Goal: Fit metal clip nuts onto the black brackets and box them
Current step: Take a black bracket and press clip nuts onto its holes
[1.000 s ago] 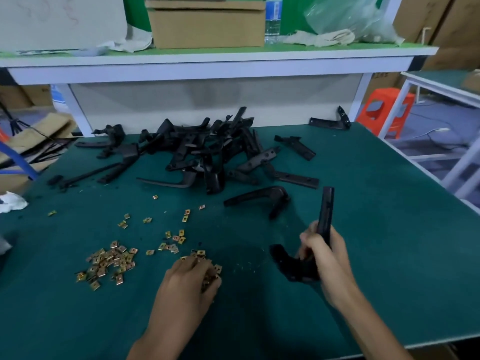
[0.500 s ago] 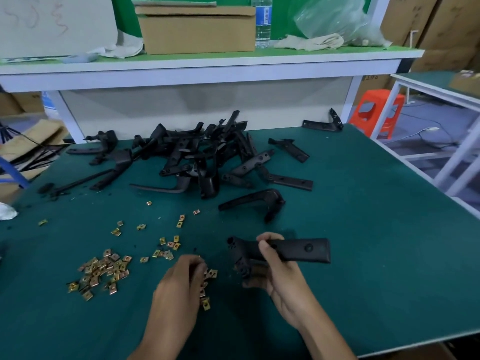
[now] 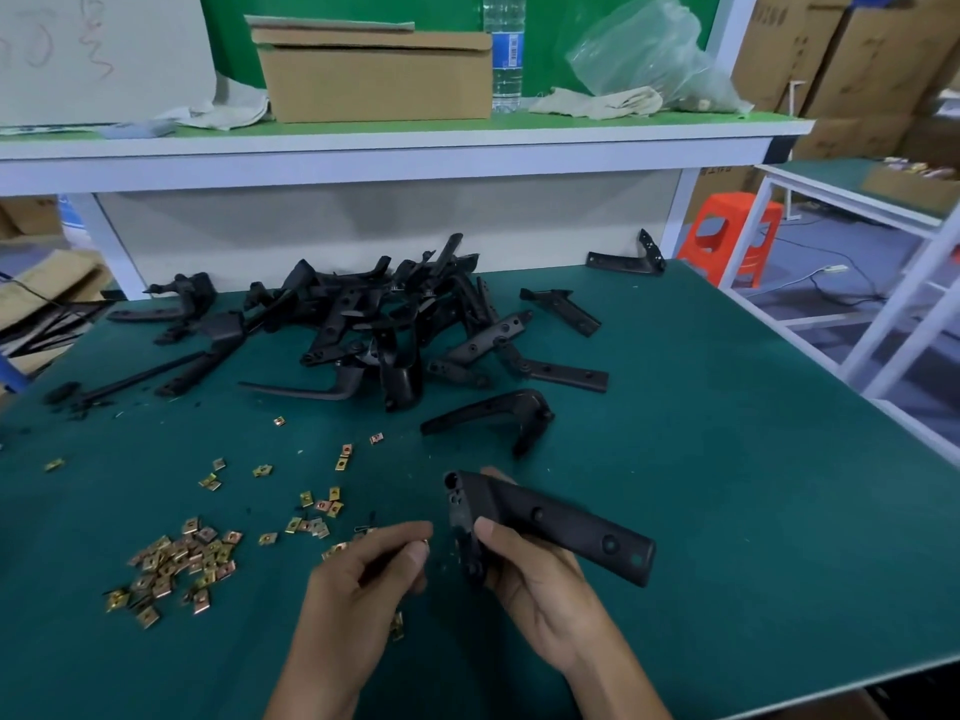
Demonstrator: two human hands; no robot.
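Note:
My right hand (image 3: 524, 579) grips a black L-shaped bracket (image 3: 561, 527) near its bend, the long arm pointing right and lying almost flat above the green table (image 3: 753, 511). My left hand (image 3: 369, 579) is just left of the bracket's short end and pinches a small metal clip nut (image 3: 424, 547) between thumb and fingertips; only a glint of it shows. Brass-coloured clip nuts (image 3: 176, 563) lie in a loose heap at the left, with more scattered toward the middle. A pile of black brackets (image 3: 374, 324) sits at the back of the table.
A single bracket (image 3: 493, 413) lies just beyond my hands. On the shelf above stand a cardboard box (image 3: 374, 75), a water bottle (image 3: 504, 49) and a plastic bag (image 3: 649, 54). An orange stool (image 3: 732, 236) and a white frame (image 3: 904, 304) stand to the right.
My right hand has swung the bracket from upright down to nearly flat. My left hand has lifted off the nuts on the table, pinching one, and moved toward the bracket's end.

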